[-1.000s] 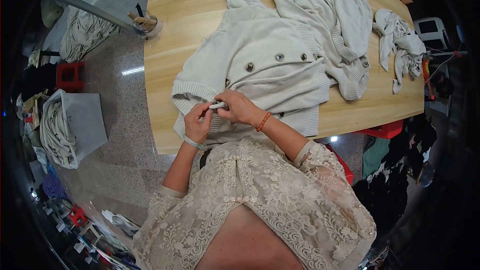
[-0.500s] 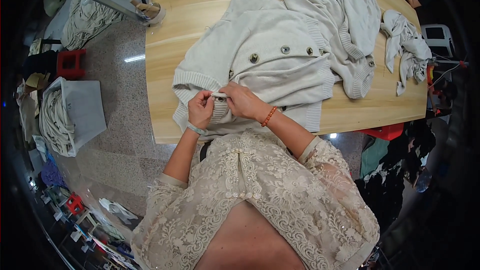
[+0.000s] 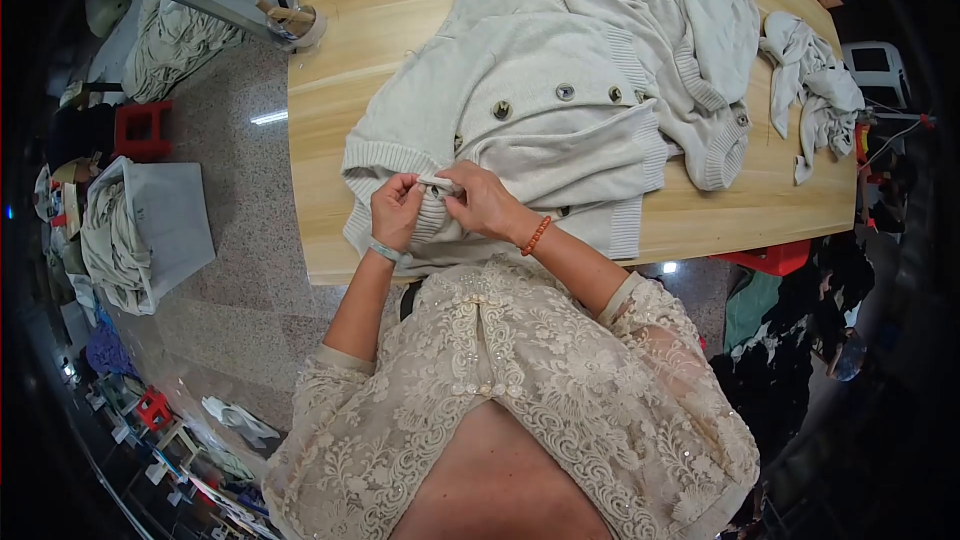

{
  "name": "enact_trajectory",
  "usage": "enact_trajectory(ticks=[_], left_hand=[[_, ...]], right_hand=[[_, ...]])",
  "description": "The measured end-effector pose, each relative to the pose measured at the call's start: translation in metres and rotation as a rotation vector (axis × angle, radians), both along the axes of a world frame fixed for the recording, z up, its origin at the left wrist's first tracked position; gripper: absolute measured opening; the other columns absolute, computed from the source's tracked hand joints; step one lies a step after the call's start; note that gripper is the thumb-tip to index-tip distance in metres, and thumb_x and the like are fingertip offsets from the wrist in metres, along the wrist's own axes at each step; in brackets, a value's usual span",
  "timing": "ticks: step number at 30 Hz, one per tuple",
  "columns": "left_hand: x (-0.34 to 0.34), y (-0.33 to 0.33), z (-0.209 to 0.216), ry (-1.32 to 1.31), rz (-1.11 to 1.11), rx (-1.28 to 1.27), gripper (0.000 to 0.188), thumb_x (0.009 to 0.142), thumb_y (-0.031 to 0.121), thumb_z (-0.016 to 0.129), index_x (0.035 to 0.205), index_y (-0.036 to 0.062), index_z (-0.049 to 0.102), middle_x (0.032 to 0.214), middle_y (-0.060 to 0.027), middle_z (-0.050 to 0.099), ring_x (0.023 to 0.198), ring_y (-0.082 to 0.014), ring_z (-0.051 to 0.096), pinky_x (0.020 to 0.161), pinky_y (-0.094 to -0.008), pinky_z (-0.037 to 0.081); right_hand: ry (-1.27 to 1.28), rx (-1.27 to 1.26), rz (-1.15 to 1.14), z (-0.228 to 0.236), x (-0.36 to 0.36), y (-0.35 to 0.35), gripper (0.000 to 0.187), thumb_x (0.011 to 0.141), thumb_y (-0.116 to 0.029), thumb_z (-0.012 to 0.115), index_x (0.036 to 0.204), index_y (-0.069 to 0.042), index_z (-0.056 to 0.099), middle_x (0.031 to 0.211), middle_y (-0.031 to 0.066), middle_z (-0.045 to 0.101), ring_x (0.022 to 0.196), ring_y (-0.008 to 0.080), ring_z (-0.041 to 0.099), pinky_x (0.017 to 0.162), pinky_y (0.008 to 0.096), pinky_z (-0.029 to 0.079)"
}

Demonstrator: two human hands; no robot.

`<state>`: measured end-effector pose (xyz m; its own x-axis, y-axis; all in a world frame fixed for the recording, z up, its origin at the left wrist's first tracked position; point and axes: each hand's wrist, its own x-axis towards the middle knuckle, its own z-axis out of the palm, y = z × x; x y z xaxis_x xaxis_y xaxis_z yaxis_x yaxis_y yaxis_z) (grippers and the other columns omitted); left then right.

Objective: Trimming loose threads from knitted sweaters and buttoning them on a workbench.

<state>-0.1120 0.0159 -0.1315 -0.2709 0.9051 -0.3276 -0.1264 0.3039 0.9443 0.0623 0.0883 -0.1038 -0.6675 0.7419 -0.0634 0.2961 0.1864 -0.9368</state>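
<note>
A cream knitted cardigan [image 3: 545, 70] with ribbed edges and several dark buttons lies spread at the table's near side. At its lower left part, my left hand [image 3: 397, 210] pinches the folded ribbed button edge between thumb and fingers. Close beside it, my right hand [image 3: 483, 202] grips the same edge from the right, fingers curled. Between the two sets of fingertips a dark button [image 3: 435, 193] shows on the ribbing. A larger dark button [image 3: 502, 110] sits on the cardigan above my hands.
More cream cardigans [image 3: 690, 50] lie on the wooden table [image 3: 350, 10] at the right, with a crumpled knit piece [image 3: 815, 80] beyond. A tool cup [image 3: 300, 28] stands at the left edge. On the floor are a white bin [image 3: 180, 230] of knitwear and a red stool [image 3: 143, 130].
Both hands remain at the ribbed edge, and the fingers have shifted slightly on it. The button between them shows a little differently. The whole view has moved a touch.
</note>
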Motion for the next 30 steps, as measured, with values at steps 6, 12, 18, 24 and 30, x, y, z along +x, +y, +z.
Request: enact_trajectory(ticks=[6,12,18,24,30], left_hand=[[0.003,-0.002,0.002,0.015,0.004,-0.012,0.012,0.09,0.003,0.058,0.1,-0.0022,0.06,0.084,-0.0001,0.061,0.07,-0.0022,0.054,0.061,-0.0174,0.044],[0.001,-0.004,0.001,0.004,-0.071,-0.006,0.013,0.093,0.006,0.055,0.103,-0.0015,0.058,0.082,0.0012,0.06,0.066,-0.0023,0.053,0.057,-0.0184,0.044],[-0.002,-0.001,0.004,-0.007,-0.153,-0.017,0.013,0.094,0.006,0.053,0.103,-0.001,0.058,0.081,0.0022,0.059,0.064,-0.0017,0.051,0.057,-0.0178,0.043],[0.005,0.016,0.003,0.052,-0.123,0.109,0.011,0.093,0.004,0.054,0.102,-0.0011,0.058,0.09,-0.0004,0.059,0.078,-0.0039,0.052,0.071,-0.0184,0.043],[0.009,0.001,0.018,0.065,-0.111,0.046,0.012,0.092,0.001,0.053,0.102,-0.0019,0.057,0.093,-0.0018,0.06,0.082,-0.0049,0.055,0.074,-0.0195,0.046]], right_hand=[[0.032,0.123,-0.072,-0.013,-0.002,-0.008,0.032,0.076,0.001,0.058,0.108,-0.001,0.059,0.092,0.0193,0.057,0.085,0.0357,0.059,0.075,0.0395,0.048],[0.058,0.138,-0.043,-0.01,0.002,-0.004,0.028,0.076,0.006,0.054,0.102,-0.002,0.06,0.094,0.0196,0.057,0.089,0.0386,0.058,0.077,0.0412,0.048],[0.064,0.16,0.064,0.0,0.008,0.01,0.022,0.074,0.005,0.053,0.094,-0.001,0.061,0.089,0.0175,0.056,0.086,0.0376,0.058,0.076,0.0409,0.048],[0.013,0.123,0.2,-0.003,0.009,0.021,0.015,0.073,0.001,0.054,0.087,0.0,0.06,0.088,0.0177,0.058,0.086,0.0367,0.058,0.076,0.0412,0.047],[0.065,-0.197,0.121,0.001,0.018,0.009,0.031,0.08,-0.015,0.067,0.107,0.0,0.06,0.074,0.0134,0.061,0.063,0.0201,0.058,0.061,0.0316,0.047]])
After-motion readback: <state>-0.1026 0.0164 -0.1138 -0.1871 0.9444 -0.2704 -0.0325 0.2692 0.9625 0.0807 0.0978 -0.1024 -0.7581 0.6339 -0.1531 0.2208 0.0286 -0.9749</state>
